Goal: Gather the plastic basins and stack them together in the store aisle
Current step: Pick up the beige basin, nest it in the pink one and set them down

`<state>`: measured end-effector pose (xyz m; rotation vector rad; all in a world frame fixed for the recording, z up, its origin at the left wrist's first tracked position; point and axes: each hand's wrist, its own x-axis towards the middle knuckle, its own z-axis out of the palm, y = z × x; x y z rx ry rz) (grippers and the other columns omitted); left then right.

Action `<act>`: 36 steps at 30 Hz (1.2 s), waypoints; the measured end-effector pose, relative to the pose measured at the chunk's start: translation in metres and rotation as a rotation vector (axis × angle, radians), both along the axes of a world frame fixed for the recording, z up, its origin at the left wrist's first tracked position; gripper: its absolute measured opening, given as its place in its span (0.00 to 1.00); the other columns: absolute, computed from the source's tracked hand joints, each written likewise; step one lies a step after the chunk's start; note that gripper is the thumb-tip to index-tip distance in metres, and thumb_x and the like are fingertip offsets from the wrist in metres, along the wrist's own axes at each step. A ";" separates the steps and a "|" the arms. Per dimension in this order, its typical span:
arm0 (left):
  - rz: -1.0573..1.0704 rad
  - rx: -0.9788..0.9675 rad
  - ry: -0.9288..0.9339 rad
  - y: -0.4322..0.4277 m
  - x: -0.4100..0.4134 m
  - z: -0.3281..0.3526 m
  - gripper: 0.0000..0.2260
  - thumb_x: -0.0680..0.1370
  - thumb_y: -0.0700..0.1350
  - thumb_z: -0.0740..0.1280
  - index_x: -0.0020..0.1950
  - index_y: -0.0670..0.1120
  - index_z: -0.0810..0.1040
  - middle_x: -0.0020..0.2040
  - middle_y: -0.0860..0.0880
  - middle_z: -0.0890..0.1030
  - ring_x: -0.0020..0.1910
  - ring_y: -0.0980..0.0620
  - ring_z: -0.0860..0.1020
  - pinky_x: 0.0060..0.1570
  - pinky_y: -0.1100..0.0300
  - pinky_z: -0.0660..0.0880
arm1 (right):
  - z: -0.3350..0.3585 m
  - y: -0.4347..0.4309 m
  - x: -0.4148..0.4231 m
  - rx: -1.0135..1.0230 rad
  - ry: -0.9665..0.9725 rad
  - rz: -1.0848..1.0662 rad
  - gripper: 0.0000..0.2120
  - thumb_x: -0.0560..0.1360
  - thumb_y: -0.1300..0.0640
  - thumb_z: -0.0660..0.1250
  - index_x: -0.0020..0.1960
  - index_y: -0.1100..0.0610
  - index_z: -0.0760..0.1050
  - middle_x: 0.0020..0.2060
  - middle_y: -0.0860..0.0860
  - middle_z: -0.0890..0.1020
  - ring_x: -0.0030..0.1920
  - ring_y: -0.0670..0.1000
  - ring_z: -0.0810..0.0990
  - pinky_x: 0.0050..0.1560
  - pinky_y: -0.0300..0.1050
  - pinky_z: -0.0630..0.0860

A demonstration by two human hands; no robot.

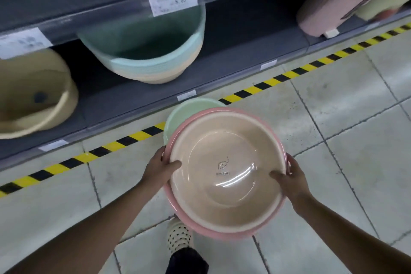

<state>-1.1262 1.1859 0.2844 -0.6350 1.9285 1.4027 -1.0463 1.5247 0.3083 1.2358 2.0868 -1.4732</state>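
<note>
You stand on a floor of pale grey tiles (333,118) in a store aisle, with a strip of yellow-and-black tape (124,140) running along the foot of a grey metal shelf unit (222,62). Held over the tiles in front of you is a glossy beige basin (224,173), round and shallow, with a small elephant logo printed on its bottom and ceiling lights reflected in it. It sits nested in a pink basin (222,234), whose rim shows all round it. A pale green basin (186,113) peeks out beyond the far rim, lower down; whether it is nested under the stack or apart from it cannot be told. Your left hand (158,167) grips the near-left rim and your right hand (291,179) the near-right rim — each thumb lies inside the beige basin, the fingers wrapped under the edge. On the lowest shelf a stack of deep tubs (144,51), green over cream, lies tilted toward you below a price tag (173,1); a beige tub (33,95) lies at the left and a pink container (329,6) at the right, all blurred. Under the stack your spotted shoe (179,234) shows on the tiles.
</note>
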 end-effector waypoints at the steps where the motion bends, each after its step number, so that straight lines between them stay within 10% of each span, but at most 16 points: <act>1: 0.020 -0.012 0.009 -0.007 -0.007 0.003 0.23 0.66 0.48 0.73 0.60 0.58 0.73 0.49 0.61 0.79 0.49 0.57 0.79 0.48 0.56 0.74 | 0.000 -0.006 -0.014 0.000 0.004 0.011 0.28 0.70 0.67 0.70 0.62 0.43 0.70 0.48 0.44 0.82 0.46 0.48 0.81 0.38 0.45 0.78; 6: 0.103 -0.070 0.028 -0.025 -0.031 -0.004 0.28 0.62 0.50 0.71 0.63 0.49 0.77 0.53 0.52 0.82 0.53 0.47 0.81 0.55 0.51 0.77 | -0.019 -0.018 -0.065 0.028 -0.002 0.072 0.31 0.70 0.65 0.71 0.70 0.50 0.69 0.51 0.48 0.82 0.46 0.51 0.82 0.42 0.45 0.78; 11: 0.201 -0.082 0.011 -0.022 -0.039 -0.033 0.20 0.69 0.42 0.74 0.59 0.52 0.75 0.47 0.56 0.80 0.47 0.52 0.80 0.42 0.59 0.74 | -0.054 -0.018 -0.101 0.096 -0.048 0.170 0.35 0.68 0.62 0.73 0.72 0.48 0.68 0.56 0.50 0.81 0.51 0.57 0.81 0.55 0.57 0.80; 18: 0.319 -0.097 -0.016 -0.013 -0.041 -0.091 0.16 0.67 0.43 0.74 0.53 0.54 0.77 0.49 0.51 0.83 0.49 0.48 0.82 0.43 0.57 0.76 | -0.116 -0.009 -0.132 0.108 -0.056 0.272 0.22 0.67 0.62 0.71 0.55 0.42 0.76 0.43 0.46 0.83 0.47 0.57 0.82 0.48 0.53 0.81; 36: 0.333 -0.192 -0.051 0.011 -0.052 -0.199 0.21 0.62 0.47 0.72 0.55 0.48 0.80 0.51 0.48 0.83 0.50 0.46 0.82 0.52 0.49 0.79 | -0.235 0.006 -0.161 0.113 -0.105 0.270 0.34 0.61 0.55 0.72 0.68 0.47 0.73 0.49 0.52 0.83 0.54 0.59 0.80 0.54 0.52 0.79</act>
